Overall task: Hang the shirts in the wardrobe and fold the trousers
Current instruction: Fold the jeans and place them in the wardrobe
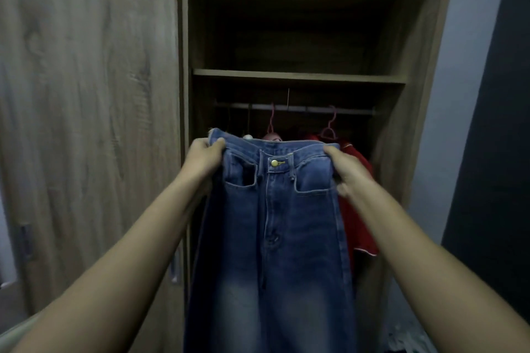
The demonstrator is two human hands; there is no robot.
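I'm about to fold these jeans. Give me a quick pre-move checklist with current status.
1. Left hand grips the blue denim jeans at one waistband corner: ok.
2. Right hand grips the opposite corner: ok.
3. Front faces the camera, brass button fastened: ok.
4. Legs hang untwisted: cannot tell, the hems are out of frame.
5. Flat surface ready for folding: cannot tell, none in view.
6. Jeans clear of the red shirt hanging behind: cannot tell.

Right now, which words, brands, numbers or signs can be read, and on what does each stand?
None can be read.
The brass button on the jeans is too small and blurred to show any stamp.
No label shows on the red shirt or the wardrobe.
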